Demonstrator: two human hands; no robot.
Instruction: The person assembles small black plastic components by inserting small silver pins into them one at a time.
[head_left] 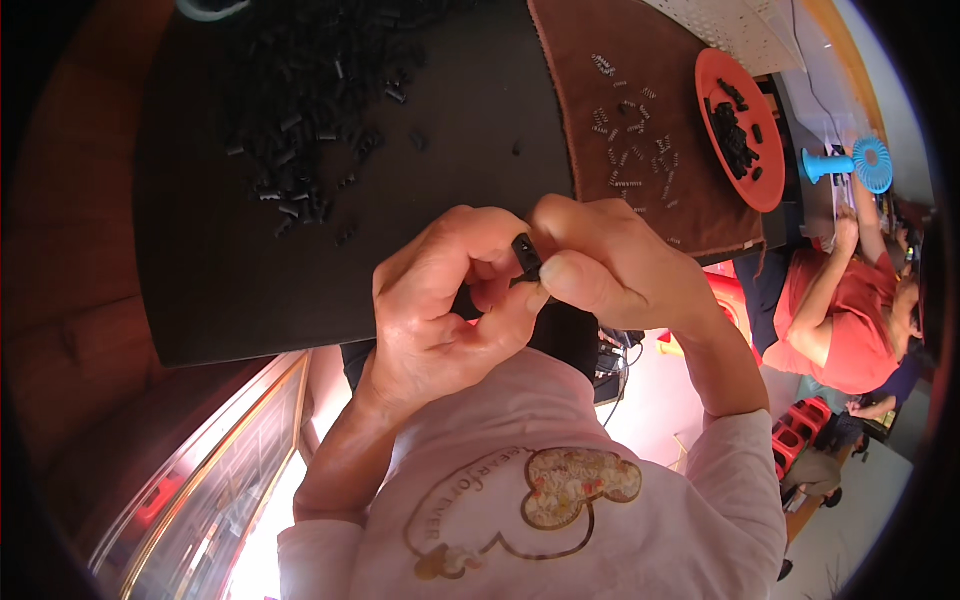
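Dark tabletop (465, 165), dull surface, front edge bowed by the lens. Heap of small black parts (290, 122) on its far left, dense at the back, thinning to loose strays toward the front and middle. Brown cloth (700, 218) covers the right side, its near right corner reaching the table's edge. Small coil springs (627, 184) scattered over the cloth, mostly single, some touching. Orange-red plate (768, 192) at the cloth's right side, more black pieces (732, 140) in it, mostly clumped.

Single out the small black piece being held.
It is the black piece between the left hand and right hand; the others lie on the dark table or red plate.
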